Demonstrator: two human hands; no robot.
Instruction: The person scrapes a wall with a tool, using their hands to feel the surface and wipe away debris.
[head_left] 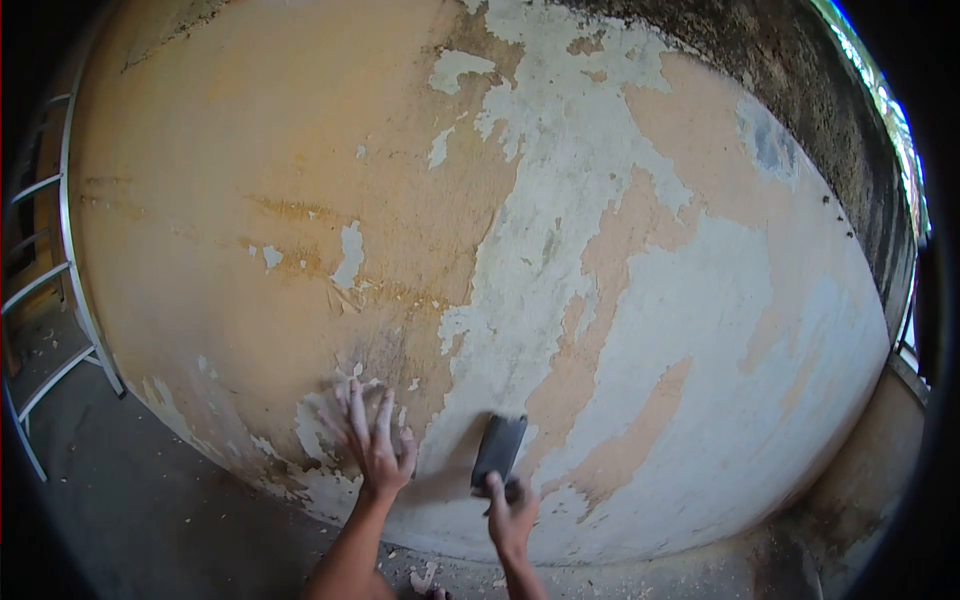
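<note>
A wall with peeling paint (560, 200) fills most of the view, part orange-yellow, part bare and pale. My left hand (378, 450) lies with its fingers spread against the lower wall, beside patches of flaked paint. To the right of it, my right hand (513, 517) grips the lower end of a dark, flat rectangular block (499, 450). The block stands nearly upright, tilted a little to the right, over a pale stretch of wall. Its hidden side faces the wall.
A metal ladder (68, 200) stands at the left edge. Paint flakes (425, 575) lie on the grey floor (190, 510) along the wall's foot. Dark, stained masonry (800, 75) runs along the upper right, and a low ledge (905, 380) sits at the far right.
</note>
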